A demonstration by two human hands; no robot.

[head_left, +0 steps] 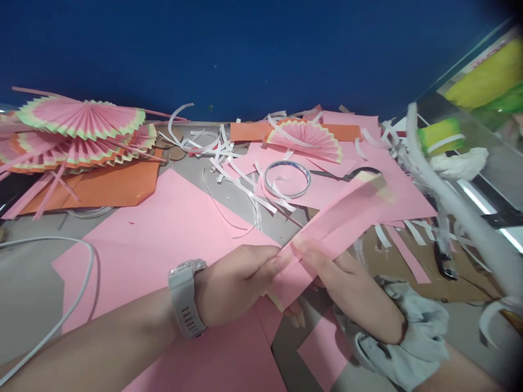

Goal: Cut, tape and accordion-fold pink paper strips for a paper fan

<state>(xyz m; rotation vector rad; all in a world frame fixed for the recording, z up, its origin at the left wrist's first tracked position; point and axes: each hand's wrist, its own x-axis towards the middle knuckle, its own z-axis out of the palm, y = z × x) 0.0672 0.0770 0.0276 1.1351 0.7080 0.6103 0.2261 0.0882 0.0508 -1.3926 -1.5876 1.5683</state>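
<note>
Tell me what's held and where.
The left hand and right hand both grip the folded pink paper on its nearer half, thumbs on top.

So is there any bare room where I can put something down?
Yes: the gray table is bare at far left, inside the curving white cable. A narrow gap also shows between the large pink sheet and the small pink piece near the bottom. It's crowded farther back, with white strips, a tape roll and pleated fans.
</note>
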